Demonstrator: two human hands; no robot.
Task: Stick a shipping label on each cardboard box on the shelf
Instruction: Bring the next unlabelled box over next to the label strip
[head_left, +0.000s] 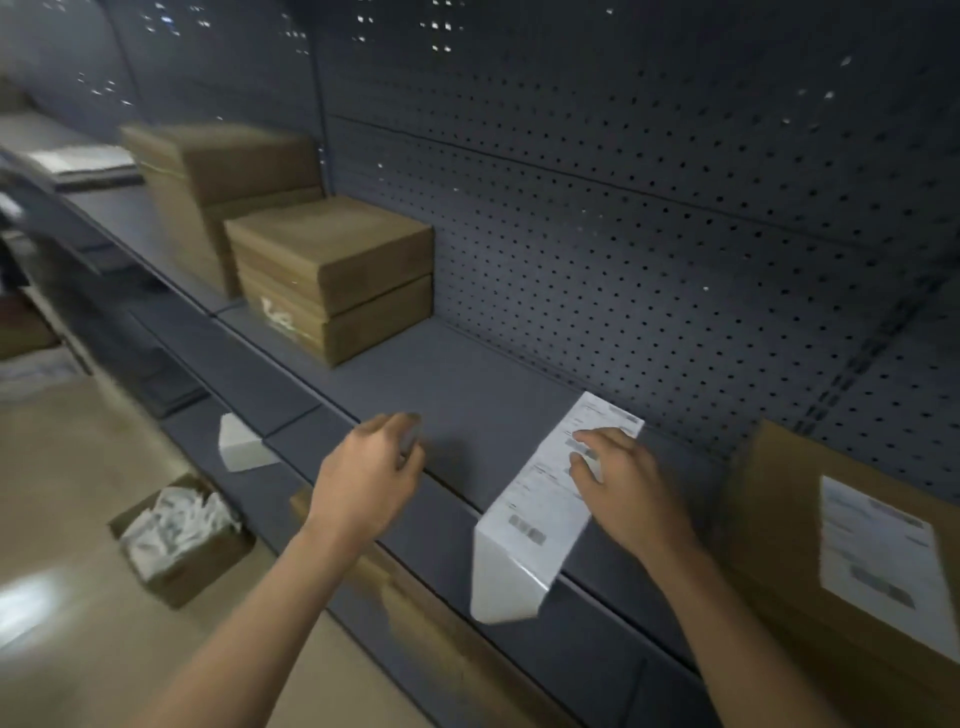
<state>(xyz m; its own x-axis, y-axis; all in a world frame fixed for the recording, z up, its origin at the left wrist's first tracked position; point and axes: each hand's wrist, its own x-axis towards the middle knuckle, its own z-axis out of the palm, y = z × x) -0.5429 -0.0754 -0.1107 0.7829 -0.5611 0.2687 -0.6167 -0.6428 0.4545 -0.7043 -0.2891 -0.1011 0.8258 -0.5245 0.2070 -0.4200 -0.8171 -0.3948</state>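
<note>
Grey shelf (467, 374) carries our label sheet (540, 514), overhanging its near edge. Right hand (628, 488) rests spread fingers (597, 441) on it; left hand (369, 473) hovers loosely curled. We'd pinch the overhang (paper looks light, floppy).

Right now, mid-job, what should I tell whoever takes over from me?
Left hand: hovers over the shelf front edge, fingers curled; too blurred to tell whether it holds anything.
Right hand: fingers rest flat on the label stack, which lies on the shelf and overhangs its edge.
Done: the box on the right carries a label.
Left: the two-box stack and the taller stack behind it show no shipping label from here.
A floor box holds crumpled white paper.
</note>
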